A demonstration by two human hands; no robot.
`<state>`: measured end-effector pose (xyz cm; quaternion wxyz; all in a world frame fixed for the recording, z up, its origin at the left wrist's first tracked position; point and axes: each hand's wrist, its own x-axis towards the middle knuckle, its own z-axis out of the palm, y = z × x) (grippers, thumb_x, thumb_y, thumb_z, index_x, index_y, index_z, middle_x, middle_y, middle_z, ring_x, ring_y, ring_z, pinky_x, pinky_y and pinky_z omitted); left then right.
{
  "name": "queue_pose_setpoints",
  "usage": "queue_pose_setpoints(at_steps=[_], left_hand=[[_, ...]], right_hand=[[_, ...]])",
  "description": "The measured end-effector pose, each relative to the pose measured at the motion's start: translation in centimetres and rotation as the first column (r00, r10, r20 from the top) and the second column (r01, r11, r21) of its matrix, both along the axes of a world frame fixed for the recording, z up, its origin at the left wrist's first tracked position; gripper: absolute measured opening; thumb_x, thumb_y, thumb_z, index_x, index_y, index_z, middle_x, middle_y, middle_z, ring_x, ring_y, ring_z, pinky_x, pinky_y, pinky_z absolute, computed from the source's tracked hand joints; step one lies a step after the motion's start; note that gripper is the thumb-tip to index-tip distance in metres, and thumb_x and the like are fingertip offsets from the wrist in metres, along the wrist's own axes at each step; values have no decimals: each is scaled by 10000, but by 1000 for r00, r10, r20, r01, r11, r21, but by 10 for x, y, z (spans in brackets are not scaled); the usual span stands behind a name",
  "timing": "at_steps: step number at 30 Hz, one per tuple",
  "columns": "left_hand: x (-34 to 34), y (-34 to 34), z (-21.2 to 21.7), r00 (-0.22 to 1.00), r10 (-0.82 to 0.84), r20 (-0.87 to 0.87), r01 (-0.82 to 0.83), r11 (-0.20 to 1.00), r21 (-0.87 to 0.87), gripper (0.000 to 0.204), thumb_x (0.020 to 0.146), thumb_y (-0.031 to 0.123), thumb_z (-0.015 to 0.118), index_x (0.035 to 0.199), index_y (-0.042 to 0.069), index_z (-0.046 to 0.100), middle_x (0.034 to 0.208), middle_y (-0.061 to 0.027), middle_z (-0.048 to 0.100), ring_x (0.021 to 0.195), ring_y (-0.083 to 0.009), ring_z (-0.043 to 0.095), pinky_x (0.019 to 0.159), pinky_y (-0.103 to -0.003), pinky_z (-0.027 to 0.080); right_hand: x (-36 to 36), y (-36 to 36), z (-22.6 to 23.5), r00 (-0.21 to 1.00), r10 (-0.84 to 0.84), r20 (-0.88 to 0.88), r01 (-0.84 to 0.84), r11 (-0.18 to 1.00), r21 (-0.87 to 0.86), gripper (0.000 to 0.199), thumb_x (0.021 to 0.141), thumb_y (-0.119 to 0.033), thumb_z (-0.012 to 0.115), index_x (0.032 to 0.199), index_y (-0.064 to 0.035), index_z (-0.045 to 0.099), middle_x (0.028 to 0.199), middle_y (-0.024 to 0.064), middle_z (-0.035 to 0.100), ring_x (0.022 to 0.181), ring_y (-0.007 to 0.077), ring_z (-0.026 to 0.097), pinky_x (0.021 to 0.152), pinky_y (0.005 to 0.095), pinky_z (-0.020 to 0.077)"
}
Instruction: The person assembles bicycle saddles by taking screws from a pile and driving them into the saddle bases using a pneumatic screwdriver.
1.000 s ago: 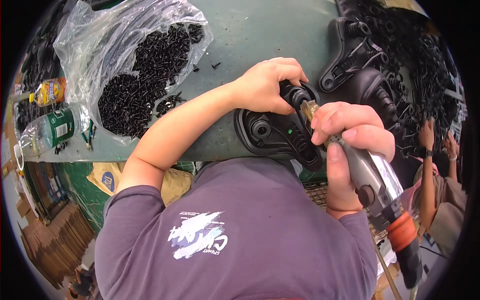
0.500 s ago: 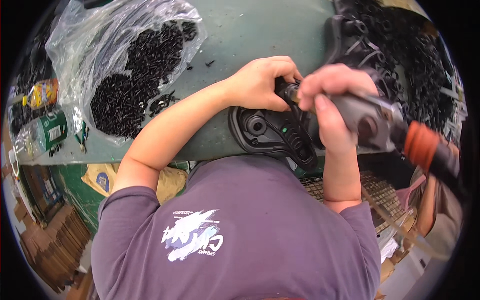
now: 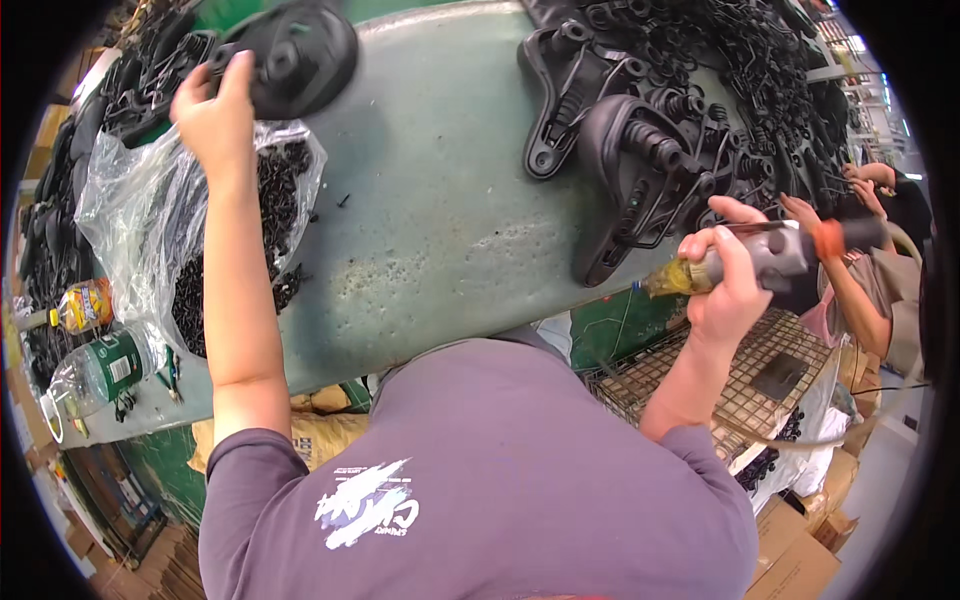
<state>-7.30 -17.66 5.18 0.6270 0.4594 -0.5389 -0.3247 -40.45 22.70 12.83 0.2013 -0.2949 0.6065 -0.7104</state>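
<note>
My left hand is stretched out to the far left of the green table and grips a round black plastic part by its edge, over a stack of similar black parts. My right hand holds a grey powered screwdriver with an orange collar, lying sideways near the table's right edge, tip pointing left. Just beyond it lies a heap of black plastic parts.
A clear bag of black screws lies on the table's left. Two bottles stand near the left edge. A wire basket sits below the table on the right. Another person's hands work at the far right.
My left hand left the part in front of me and carried a black part away to the far left. My right hand drew the screwdriver back to the right.
</note>
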Motion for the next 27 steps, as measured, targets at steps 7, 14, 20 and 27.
queue_pose_setpoints(at_steps=[7,14,20,27], left_hand=[[-147,161,32,390,-839,379,686,540,488,822,849,436,876,1475,2,569,1133,-142,780,1018,-238,756,923,-369,599],[-194,204,2,464,-861,208,698,500,513,878,786,346,794,1481,-67,452,1108,-304,744,1046,-432,741,948,-461,579],[-52,257,-20,660,-669,-342,687,354,635,645,1012,141,715,1521,-7,346,1146,-171,709,907,-226,745,764,-360,641],[27,212,-37,809,-585,61,417,643,642,394,1076,270,687,1349,-10,636,937,-76,719,680,-125,663,637,-312,558]], right_hand=[[-10,8,-33,983,-104,153,51,947,317,162,936,2,663,1096,28,655,1009,125,707,625,175,640,601,338,531],[3,7,-48,985,80,151,-114,967,229,204,881,47,621,1081,6,604,963,134,655,619,177,612,594,325,502],[51,-15,-22,722,581,376,-680,695,234,240,832,74,669,1067,43,636,999,132,726,649,121,673,594,272,542],[64,-95,-47,683,654,326,-719,526,454,279,842,41,689,1117,11,652,979,50,737,735,84,650,644,281,553]])
